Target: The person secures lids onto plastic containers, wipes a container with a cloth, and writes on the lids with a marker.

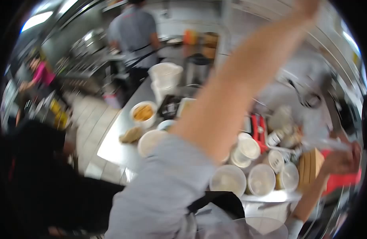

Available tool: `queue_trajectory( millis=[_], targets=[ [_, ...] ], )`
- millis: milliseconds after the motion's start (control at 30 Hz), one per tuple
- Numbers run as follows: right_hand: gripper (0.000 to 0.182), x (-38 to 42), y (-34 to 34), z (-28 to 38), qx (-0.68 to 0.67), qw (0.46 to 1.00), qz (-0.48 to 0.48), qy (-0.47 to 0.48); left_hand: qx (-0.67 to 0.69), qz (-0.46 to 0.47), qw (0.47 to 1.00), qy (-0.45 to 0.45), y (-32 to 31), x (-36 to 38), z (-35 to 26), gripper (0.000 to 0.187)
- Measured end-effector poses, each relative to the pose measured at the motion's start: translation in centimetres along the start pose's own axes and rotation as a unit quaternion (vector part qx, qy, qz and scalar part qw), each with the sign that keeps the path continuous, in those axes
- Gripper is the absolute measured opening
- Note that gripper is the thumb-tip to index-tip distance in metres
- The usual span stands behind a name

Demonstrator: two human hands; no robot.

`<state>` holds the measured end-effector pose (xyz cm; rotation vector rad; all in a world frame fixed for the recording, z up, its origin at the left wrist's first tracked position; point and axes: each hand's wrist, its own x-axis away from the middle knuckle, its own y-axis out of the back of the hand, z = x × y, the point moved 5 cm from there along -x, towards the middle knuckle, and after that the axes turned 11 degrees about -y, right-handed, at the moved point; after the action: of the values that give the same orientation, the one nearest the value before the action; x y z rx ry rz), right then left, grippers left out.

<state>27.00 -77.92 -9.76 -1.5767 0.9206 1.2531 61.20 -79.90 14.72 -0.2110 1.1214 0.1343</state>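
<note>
Single head cam, fisheye, dark vignette round the edges. Looks forward and down across a steel counter (123, 147) that runs away from the wearer. Tilted and motion-blurred. Very near: wearer's raised left arm (231, 91) crosses the middle, grey sleeve (167, 191) fills the bottom. Far end: a person in a grey shirt (133, 30), back to the camera. No second view.

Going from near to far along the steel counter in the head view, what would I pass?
Lidded tubs → bowl of yellow food → white bucket → person in grey shirt.
</note>
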Motion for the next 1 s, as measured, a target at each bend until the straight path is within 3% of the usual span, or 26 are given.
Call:
queue_trajectory(
  millis=[33,67,100,133,300,367,400,433,500,533,567,633,667,700,733,767,800,833,900,967,1000],
  targets=[
    [0.026,-0.1,-0.8,0.7,-0.018,1.000,-0.015,-0.013,0.031,-0.005,0.999,0.040,1.9,0.6,0.1,0.052],
    [0.019,-0.1,-0.5,0.5,0.064,0.993,0.006,0.097,0.060,-0.024,0.996,0.062,4.1,0.7,-0.3,0.051],
    [0.013,0.3,-0.5,-0.7,0.013,0.998,0.021,0.064,0.098,-0.050,0.991,0.078,6.9,1.3,-1.1,0.051],
    [0.016,-0.2,-1.5,0.2,0.101,0.984,0.041,0.138,0.142,-0.078,0.983,0.082,10.1,2.1,-2.2,0.050],
    [0.019,-0.6,-8.4,1.2,0.027,0.995,-0.004,0.093,0.262,-0.163,0.950,0.052,28.2,8.7,-10.2,0.050],
    [0.021,-0.9,-11.0,1.9,0.001,0.998,-0.010,0.062,0.184,-0.229,0.956,0.017,34.0,13.7,-10.9,0.028],
    [0.022,-1.0,-12.2,2.0,-0.014,0.999,-0.009,0.044,0.086,-0.185,0.978,0.039,37.4,17.7,-10.8,0.005],
    [0.023,-1.1,-13.2,2.0,-0.026,0.999,-0.008,0.029,0.169,-0.115,0.975,0.088,41.2,21.3,-11.3,0.022],
    [0.025,-1.3,-15.0,2.1,-0.048,0.999,-0.004,0.007,0.214,-0.046,0.945,0.244,49.3,30.7,-11.5,0.019],
    [0.027,-1.4,-15.8,2.1,-0.056,0.998,-0.005,-0.002,0.064,0.034,0.924,0.375,54.2,35.5,-12.9,0.024],
    [0.028,-1.3,-16.5,2.1,-0.062,0.998,-0.005,-0.013,-0.007,0.060,0.815,0.576,58.7,39.9,-14.7,0.026],
    [0.031,-1.2,-18.7,1.6,-0.078,0.996,0.015,-0.041,-0.103,0.173,0.649,0.734,70.7,52.9,-24.5,0.031],
    [0.032,-1.0,-20.2,2.1,-0.087,0.994,0.037,-0.047,-0.153,0.207,0.469,0.845,77.0,58.2,-32.6,0.037],
    [0.034,-0.9,-21.7,2.5,-0.099,0.992,0.051,-0.059,-0.174,0.191,0.401,0.879,81.8,61.4,-41.7,0.045],
    [0.035,-0.7,-23.0,2.7,-0.112,0.989,0.060,-0.070,-0.135,0.181,0.224,0.948,83.4,59.9,-48.8,0.056],
    [0.037,-0.6,-24.3,3.3,-0.124,0.987,0.068,-0.081,-0.156,0.049,0.075,0.984,82.1,56.2,-53.4,0.064],
    [0.038,-0.5,-25.6,3.6,-0.139,0.983,0.076,-0.091,-0.126,-0.066,0.035,0.989,82.0,57.5,-60.7,0.069],
    [0.040,-0.4,-26.9,4.1,-0.151,0.980,0.085,-0.096,-0.081,-0.172,0.008,0.982,78.9,56.0,-63.2,0.083],
    [0.043,-0.1,-29.2,5.0,-0.175,0.973,0.103,-0.110,-0.050,-0.282,0.010,0.958,73.6,54.7,-65.0,0.085],
    [0.046,0.5,-31.7,6.1,-0.195,0.964,0.129,-0.130,-0.007,-0.338,-0.026,0.941,70.9,57.5,-66.9,0.082],
    [0.048,0.9,-32.7,6.9,-0.212,0.955,0.156,-0.137,-0.053,-0.301,-0.033,0.952,71.2,56.9,-64.6,0.080]
  ],
)
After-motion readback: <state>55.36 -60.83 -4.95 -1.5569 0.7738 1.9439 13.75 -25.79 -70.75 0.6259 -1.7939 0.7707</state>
